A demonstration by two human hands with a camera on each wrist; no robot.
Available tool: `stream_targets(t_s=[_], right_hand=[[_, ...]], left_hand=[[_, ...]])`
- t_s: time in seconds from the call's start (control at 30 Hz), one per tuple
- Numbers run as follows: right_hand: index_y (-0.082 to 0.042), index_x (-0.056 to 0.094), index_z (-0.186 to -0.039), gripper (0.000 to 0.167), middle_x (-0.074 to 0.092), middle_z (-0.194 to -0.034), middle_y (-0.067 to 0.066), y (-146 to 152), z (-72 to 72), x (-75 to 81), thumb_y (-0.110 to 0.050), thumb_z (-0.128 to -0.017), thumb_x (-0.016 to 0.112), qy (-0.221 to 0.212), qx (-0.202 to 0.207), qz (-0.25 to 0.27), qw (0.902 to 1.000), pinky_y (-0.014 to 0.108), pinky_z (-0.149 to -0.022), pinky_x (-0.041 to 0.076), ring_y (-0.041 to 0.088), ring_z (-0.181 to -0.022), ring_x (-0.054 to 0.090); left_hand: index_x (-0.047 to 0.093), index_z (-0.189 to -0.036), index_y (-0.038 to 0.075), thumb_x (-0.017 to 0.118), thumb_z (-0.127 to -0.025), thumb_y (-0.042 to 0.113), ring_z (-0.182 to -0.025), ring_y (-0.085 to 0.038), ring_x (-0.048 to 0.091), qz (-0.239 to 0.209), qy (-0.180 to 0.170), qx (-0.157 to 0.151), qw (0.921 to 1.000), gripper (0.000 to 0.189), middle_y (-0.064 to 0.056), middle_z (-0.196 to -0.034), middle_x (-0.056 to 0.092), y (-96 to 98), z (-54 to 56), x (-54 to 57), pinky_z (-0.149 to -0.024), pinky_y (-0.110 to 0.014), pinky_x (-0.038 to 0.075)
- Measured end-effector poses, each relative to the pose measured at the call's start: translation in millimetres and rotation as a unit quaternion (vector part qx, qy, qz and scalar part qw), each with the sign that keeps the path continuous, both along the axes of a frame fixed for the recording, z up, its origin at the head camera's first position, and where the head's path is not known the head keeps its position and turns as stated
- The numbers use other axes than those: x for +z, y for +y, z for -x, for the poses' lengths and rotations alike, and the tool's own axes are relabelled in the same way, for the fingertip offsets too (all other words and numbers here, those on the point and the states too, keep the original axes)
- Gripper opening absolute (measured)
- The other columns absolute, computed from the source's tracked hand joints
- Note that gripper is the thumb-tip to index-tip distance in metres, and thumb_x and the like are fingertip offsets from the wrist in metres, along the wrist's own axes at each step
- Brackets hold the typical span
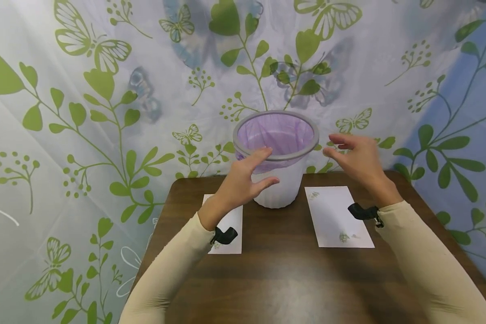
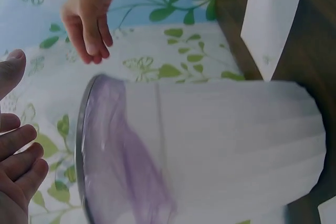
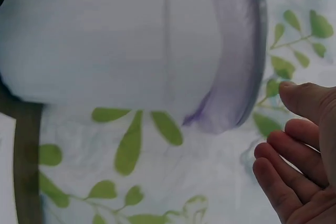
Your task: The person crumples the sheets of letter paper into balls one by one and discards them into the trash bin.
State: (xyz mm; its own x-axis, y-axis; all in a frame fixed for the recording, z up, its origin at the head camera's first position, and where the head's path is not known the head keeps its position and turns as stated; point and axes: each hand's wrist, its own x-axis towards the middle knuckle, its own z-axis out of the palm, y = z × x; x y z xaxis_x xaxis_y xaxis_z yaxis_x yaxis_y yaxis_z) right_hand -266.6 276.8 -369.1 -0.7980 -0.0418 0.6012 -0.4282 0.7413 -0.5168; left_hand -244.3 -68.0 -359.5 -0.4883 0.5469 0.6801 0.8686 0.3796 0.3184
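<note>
A white trash can (image 1: 278, 186) stands upright at the back of the brown table. Its grey rim ring (image 1: 283, 157) clamps a purple bag (image 1: 281, 132), which lines the inside and folds down over the outside. My left hand (image 1: 243, 180) is in front of the can's left side, thumb spread from relaxed fingers, holding nothing. To the right of the rim hovers my right hand (image 1: 358, 157), fingers loosely bent, apart from the can. In the right wrist view a gathered purple tuft of the bag (image 3: 197, 116) sticks out below the rim.
A white printed sheet (image 1: 338, 218) lies on the table (image 1: 275, 261) right of the can. Another sheet (image 1: 232, 229) lies at left, partly under my left forearm in view. A leaf-and-butterfly curtain (image 1: 154, 121) hangs directly behind the table.
</note>
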Motion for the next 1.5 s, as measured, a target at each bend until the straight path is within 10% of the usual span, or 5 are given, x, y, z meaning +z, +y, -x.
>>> stream_targets(t_s=[0.33,0.5,0.67,1.27,1.5], right_hand=[[-0.003,0.077,-0.135,0.048,0.077,-0.13,0.023,45.1,7.4,-40.9,-0.033,-0.098,0.084,-0.091,-0.033,0.002,0.9953,0.0,-0.071,0.04,0.048,-0.112,0.076],[-0.001,0.072,-0.14,0.055,0.074,-0.136,0.025,62.9,13.2,-61.2,-0.036,-0.1,0.083,-0.115,-0.039,-0.013,0.9926,0.042,-0.086,0.066,0.05,-0.115,0.075],[0.003,0.066,-0.146,0.061,0.069,-0.143,0.028,78.0,22.8,-82.0,-0.035,-0.101,0.082,-0.148,-0.026,-0.04,0.9878,0.071,-0.104,0.052,0.052,-0.117,0.072],[0.008,0.056,-0.153,0.065,0.058,-0.152,0.034,104.4,37.4,-166.8,-0.029,-0.103,0.077,-0.268,-0.025,-0.106,0.9573,0.075,-0.112,0.045,0.06,-0.14,0.052],[0.009,0.055,-0.153,0.065,0.059,-0.147,0.039,105.8,42.5,-191.0,-0.024,-0.101,0.077,-0.282,-0.027,-0.129,0.9503,0.076,-0.111,0.044,0.063,-0.136,0.053]], left_hand=[[0.062,-0.149,-0.006,0.093,-0.091,0.029,-0.147,-0.034,0.06,0.058,0.007,-0.027,0.9979,0.074,-0.021,-0.151,0.067,27.2,-16.9,-24.6,-0.126,-0.038,0.045],[0.061,-0.151,-0.003,0.09,-0.093,0.034,-0.15,-0.031,0.058,0.098,-0.039,-0.034,0.9938,0.074,-0.018,-0.153,0.066,41.4,-19.4,-45.0,-0.129,-0.035,0.041],[0.061,-0.152,-0.002,0.088,-0.095,0.036,-0.15,-0.028,0.058,0.125,-0.074,-0.03,0.989,0.073,-0.016,-0.154,0.065,58.3,-20.4,-69.6,-0.128,-0.033,0.042],[0.065,-0.146,0.01,0.081,-0.099,0.048,-0.138,-0.017,0.066,0.242,-0.091,0.085,0.9623,0.062,-0.003,-0.144,0.073,136.9,-53.1,-187.3,-0.112,-0.027,0.056],[0.069,-0.141,0.01,0.081,-0.099,0.048,-0.137,-0.02,0.067,0.28,-0.077,0.112,0.9504,0.057,-0.002,-0.141,0.074,152.6,-53.9,-210.8,-0.115,-0.028,0.053]])
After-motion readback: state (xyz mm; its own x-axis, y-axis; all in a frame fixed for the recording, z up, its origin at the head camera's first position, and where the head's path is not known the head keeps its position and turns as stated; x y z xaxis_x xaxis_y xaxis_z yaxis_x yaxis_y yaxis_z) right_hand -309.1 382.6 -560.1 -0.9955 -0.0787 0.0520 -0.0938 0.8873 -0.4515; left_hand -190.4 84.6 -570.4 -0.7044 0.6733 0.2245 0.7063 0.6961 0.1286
